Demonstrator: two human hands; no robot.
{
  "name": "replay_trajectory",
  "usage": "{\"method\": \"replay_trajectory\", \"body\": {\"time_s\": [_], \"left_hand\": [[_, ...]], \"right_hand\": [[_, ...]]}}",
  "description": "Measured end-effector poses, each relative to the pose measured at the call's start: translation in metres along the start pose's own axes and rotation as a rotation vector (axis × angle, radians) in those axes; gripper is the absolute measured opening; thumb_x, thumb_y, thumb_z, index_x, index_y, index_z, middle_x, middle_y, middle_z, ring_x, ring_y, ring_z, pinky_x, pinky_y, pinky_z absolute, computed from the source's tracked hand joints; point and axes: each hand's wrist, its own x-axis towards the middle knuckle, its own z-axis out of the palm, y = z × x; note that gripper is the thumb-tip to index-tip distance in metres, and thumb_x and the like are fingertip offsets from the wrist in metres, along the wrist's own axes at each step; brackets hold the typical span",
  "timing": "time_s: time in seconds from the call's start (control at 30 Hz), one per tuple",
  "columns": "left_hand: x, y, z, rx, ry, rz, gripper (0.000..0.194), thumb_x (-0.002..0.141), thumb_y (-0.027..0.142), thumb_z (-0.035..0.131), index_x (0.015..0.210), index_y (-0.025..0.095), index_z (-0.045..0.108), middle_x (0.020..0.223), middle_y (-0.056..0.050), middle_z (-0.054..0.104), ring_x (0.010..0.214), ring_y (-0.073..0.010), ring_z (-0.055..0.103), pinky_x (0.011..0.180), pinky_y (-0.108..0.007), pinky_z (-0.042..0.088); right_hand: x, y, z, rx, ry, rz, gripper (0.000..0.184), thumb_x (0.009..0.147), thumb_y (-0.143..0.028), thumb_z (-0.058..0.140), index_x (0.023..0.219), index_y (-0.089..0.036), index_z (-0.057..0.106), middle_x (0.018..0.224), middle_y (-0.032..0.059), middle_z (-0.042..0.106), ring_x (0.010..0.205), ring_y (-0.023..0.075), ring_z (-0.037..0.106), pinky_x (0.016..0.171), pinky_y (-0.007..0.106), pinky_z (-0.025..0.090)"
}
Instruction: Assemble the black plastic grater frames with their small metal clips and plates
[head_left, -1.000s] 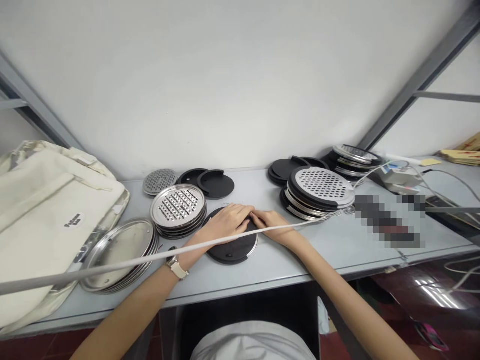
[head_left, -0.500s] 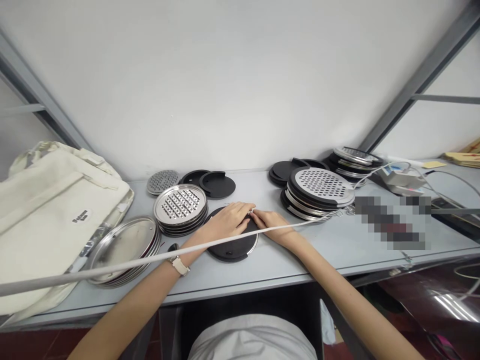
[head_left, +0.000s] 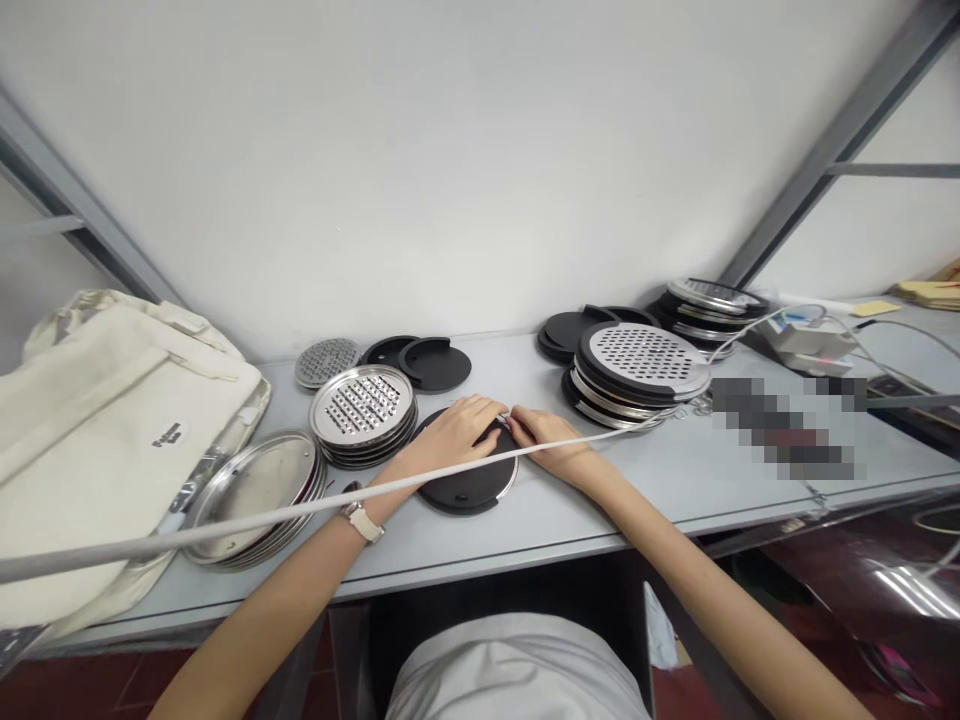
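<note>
Disc (head_left: 480, 485), black, lies flat on the table (head_left: 442, 560) before the person, with a bright metal edge showing along its right side and a small dark spot near its front rim. The left hand (head_left: 461, 430) lies across its upper part, palm down, fingers close together. The right hand (head_left: 553, 440) comes in from the right, fingers bent, its tips near the left hand's at the disc's upper right edge. Something small and pale (head_left: 504, 420) shows between the fingertips; I cannot tell what it is, nor whether either hand is clamped on it. A watch (head_left: 364, 517) with a pale strap sits on the left wrist. A white cable (head_left: 150, 546) crosses the view in front of the disc and both arms.

Just left of the disc stands a stack of graters (head_left: 364, 405), with steel plates (head_left: 259, 490) nearer the person. Behind are a grey perforated disc (head_left: 328, 362) and two black holders (head_left: 442, 368), overlapping. Right of the hands, well apart from the disc, stands a stack topped by a perforated plate (head_left: 645, 360); another stack (head_left: 712, 295) is farther back. A cream bag (head_left: 90, 450) lies at far left
</note>
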Motion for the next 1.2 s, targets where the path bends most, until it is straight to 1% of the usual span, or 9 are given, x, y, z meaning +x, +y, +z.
{"method": "replay_trajectory", "body": {"time_s": [0.13,0.33,0.53,0.77,1.0,1.2], "left_hand": [[-0.0002,-0.001,0.001,0.021,0.004,-0.022,0.012,0.09,0.021,0.042,0.096,0.017,0.052,0.096,-0.006,0.056,0.094,-0.0192,0.053,0.088,-0.037,0.043],[-0.0001,0.0007,-0.0017,0.036,0.007,-0.01,0.01,0.089,0.02,0.043,0.094,0.017,0.052,0.094,-0.005,0.055,0.094,-0.0185,0.051,0.09,-0.036,0.041],[-0.0002,0.0001,-0.0023,-0.008,-0.014,0.016,0.014,0.089,0.017,0.042,0.097,0.018,0.053,0.095,-0.005,0.057,0.095,-0.0182,0.052,0.091,-0.036,0.041],[0.0,-0.0005,-0.0003,-0.05,0.011,0.013,0.017,0.09,0.016,0.042,0.103,0.016,0.053,0.102,-0.007,0.058,0.098,-0.0182,0.054,0.093,-0.035,0.042],[-0.0015,-0.0021,0.0025,-0.14,0.038,-0.022,0.026,0.09,0.018,0.044,0.115,0.018,0.048,0.111,-0.007,0.056,0.106,-0.0187,0.053,0.096,-0.035,0.042],[-0.0012,-0.0036,0.0017,-0.23,0.005,-0.051,0.027,0.09,0.02,0.044,0.118,0.02,0.047,0.11,-0.006,0.057,0.101,-0.0188,0.055,0.093,-0.036,0.044]], "right_hand": [[0.0001,-0.0021,-0.0024,0.042,0.015,-0.008,0.022,0.093,-0.029,0.035,0.085,-0.018,0.052,0.071,0.0038,0.059,0.058,0.0128,0.049,0.056,0.024,0.028],[-0.0015,-0.0017,-0.0016,0.032,0.017,-0.044,0.022,0.093,-0.029,0.034,0.084,-0.018,0.051,0.07,0.0035,0.058,0.058,0.0127,0.047,0.057,0.024,0.028],[-0.0029,-0.0009,-0.0011,0.022,0.032,-0.061,0.022,0.094,-0.03,0.034,0.084,-0.019,0.05,0.07,0.0038,0.058,0.058,0.0133,0.048,0.056,0.024,0.027],[-0.0024,0.0015,0.0007,0.016,0.019,-0.078,0.021,0.093,-0.029,0.034,0.089,-0.018,0.05,0.072,0.0048,0.06,0.059,0.0137,0.05,0.057,0.024,0.028],[-0.0027,0.0006,-0.0001,0.012,0.011,-0.09,0.019,0.093,-0.026,0.034,0.095,-0.016,0.051,0.078,0.0065,0.063,0.064,0.0148,0.054,0.059,0.024,0.03],[-0.0026,-0.0003,-0.0011,-0.003,-0.001,-0.085,0.022,0.094,-0.026,0.034,0.099,-0.015,0.053,0.082,0.0081,0.065,0.067,0.0159,0.057,0.059,0.024,0.031]]}}
